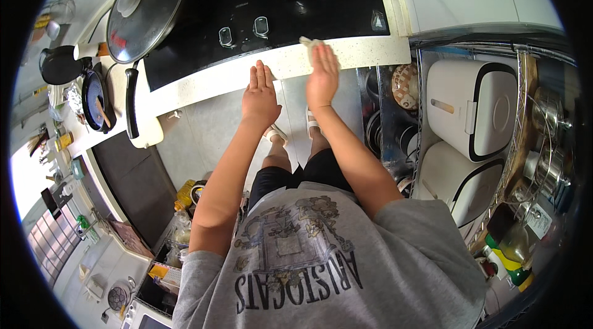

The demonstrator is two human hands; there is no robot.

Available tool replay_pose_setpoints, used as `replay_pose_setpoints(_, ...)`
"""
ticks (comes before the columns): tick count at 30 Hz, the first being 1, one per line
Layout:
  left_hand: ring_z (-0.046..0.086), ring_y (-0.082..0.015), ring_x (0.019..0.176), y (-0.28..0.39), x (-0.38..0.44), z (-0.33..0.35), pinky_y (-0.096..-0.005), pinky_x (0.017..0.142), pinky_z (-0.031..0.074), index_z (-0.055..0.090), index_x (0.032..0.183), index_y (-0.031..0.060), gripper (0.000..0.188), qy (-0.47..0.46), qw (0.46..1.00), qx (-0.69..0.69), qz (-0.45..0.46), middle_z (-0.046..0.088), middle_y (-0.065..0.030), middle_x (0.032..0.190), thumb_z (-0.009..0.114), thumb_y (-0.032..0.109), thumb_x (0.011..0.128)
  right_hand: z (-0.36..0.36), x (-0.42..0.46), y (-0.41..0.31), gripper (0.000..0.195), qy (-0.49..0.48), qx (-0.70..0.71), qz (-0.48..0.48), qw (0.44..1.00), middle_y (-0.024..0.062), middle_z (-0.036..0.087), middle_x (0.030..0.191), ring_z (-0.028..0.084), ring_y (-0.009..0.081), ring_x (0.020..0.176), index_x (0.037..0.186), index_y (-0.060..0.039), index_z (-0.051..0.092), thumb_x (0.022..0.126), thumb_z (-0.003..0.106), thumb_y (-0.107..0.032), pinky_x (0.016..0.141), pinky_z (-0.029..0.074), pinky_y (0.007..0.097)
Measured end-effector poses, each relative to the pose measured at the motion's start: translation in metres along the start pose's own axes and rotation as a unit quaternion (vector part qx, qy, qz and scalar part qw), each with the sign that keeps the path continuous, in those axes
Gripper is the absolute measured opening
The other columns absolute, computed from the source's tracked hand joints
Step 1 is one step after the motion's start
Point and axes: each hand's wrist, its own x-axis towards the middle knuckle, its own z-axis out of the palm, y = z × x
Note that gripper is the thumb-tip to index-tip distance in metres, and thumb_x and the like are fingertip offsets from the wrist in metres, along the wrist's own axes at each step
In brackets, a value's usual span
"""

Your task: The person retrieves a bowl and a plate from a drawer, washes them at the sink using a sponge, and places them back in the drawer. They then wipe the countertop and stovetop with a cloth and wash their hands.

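Note:
My right hand (323, 76) lies over a pale crumpled cloth (307, 42) on the speckled light counter edge (366, 52). The fingers press the cloth down, and most of it is hidden beneath them. My left hand (261, 99) holds nothing; its straight fingers touch the same counter edge farther left. Just behind both hands stretches a black glass cooktop (199, 51) with two knobs, the nearer-to-right one (261, 27) and the left one (225, 36).
A glass-lidded pan (148, 9) covers the cooktop's left side, its black handle (132, 102) overhanging the counter. Beyond it sit a blue-dark frying pan (95, 97) and a black pan (62, 65). To the right, a wire rack holds white bins (456, 106) and cookware (549, 111).

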Motion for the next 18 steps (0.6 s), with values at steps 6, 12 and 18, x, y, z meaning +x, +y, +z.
replay_pose_setpoints(6,0.015,-0.0339,0.152,0.001,-0.002,0.002,-0.0329,0.116,0.033,0.012,0.155,-0.0064,0.101,0.015,1.0,-0.015,0.005,0.007,-0.024,0.164,0.071,0.032,0.082,0.014,-0.001,-0.033,0.039,0.017,0.094,0.007,0.995,0.0122,0.065,0.129,0.057,0.0311,0.125,0.119,-0.0019,0.067,0.083,0.055,0.005,0.107,0.043,0.041)
replay_pose_setpoints(12,0.014,-0.0339,0.152,0.0,0.002,0.013,-0.0361,0.117,0.032,0.012,0.155,-0.0064,0.087,0.027,1.0,-0.01,0.006,0.006,-0.0233,0.164,0.058,0.022,0.087,-0.009,0.022,-0.017,0.039,0.067,0.289,0.197,0.935,0.015,0.07,0.116,0.066,0.0262,0.109,0.115,-0.0022,0.07,0.086,0.047,0.01,0.098,0.049,0.0348)
replay_pose_setpoints(18,0.013,-0.0322,0.153,-0.003,0.0,0.014,-0.0365,0.118,0.03,0.011,0.156,-0.0048,0.08,0.032,0.999,-0.02,0.009,0.004,-0.0211,0.165,0.052,0.018,0.091,-0.036,0.039,0.065,0.037,0.124,0.361,0.287,0.879,0.0115,0.07,0.11,0.065,0.021,0.101,0.113,0.0012,0.069,0.085,0.047,0.01,0.093,0.049,0.0315)
